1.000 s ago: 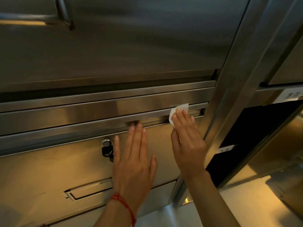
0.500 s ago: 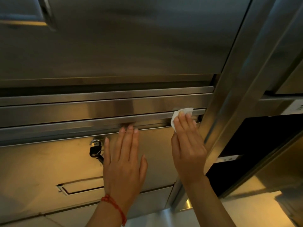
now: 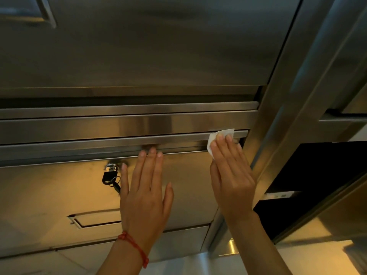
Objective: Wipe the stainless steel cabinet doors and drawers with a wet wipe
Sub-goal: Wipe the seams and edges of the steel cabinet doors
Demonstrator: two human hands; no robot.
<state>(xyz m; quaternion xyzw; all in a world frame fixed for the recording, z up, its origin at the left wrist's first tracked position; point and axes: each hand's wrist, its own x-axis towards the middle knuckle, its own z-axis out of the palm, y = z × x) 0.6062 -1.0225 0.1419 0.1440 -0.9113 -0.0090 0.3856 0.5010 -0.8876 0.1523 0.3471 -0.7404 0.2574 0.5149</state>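
Observation:
A stainless steel drawer front fills the lower left, with a large steel cabinet door above it. My right hand presses a white wet wipe with straight fingers against the top rail of the drawer, near its right end. My left hand lies flat on the drawer front, fingers straight, fingertips at the rail. A red string bracelet is on my left wrist.
A lock with a black key and key ring hangs left of my left hand. A recessed handle sits lower on the drawer. A steel upright post borders the drawer on the right, with a dark opening beyond it.
My right hand has slid the wipe to the right along the rail toward the post. My left hand stays flat on the drawer front.

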